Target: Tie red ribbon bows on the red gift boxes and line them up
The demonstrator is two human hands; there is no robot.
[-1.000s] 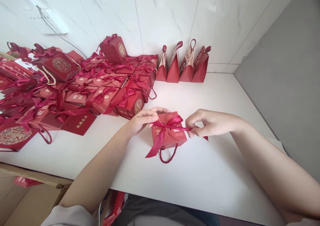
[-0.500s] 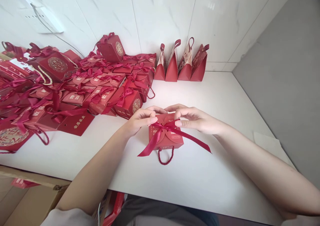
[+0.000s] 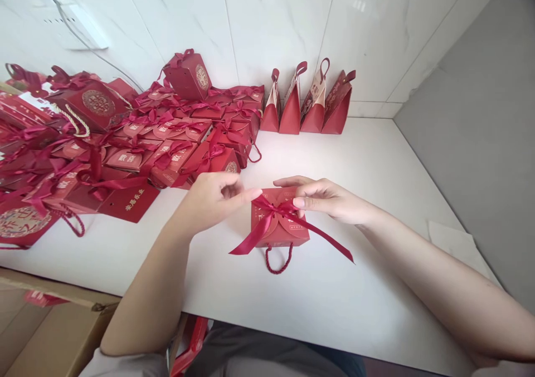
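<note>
A small red gift box point(image 3: 279, 229) stands on the white table before me, with printed lettering on its overlapping flaps. A dark red ribbon point(image 3: 259, 229) is tied in a bow on top, its two tails spreading left and right. At the box's near side a twisted cord handle point(image 3: 279, 271) lies in a loop. My right hand point(image 3: 328, 199) pinches the bow's right loop between thumb and fingers, the other fingers reaching behind the box. My left hand point(image 3: 217, 199) is at the box's left, thumb apart from its bent fingers, the thumb tip by the left loop.
Many ribboned red boxes point(image 3: 171, 160) crowd the table's left side. Several triangular red boxes point(image 3: 292, 115) stand in a row by the tiled wall. A cardboard carton point(image 3: 54, 332) is at the lower left. White paper point(image 3: 453, 240) lies at the right edge, beside a grey wall.
My left hand has drawn back to the left from the bow, its thumb and fingers parting. My right hand still pinches the bow's right side, and the box has barely moved.
</note>
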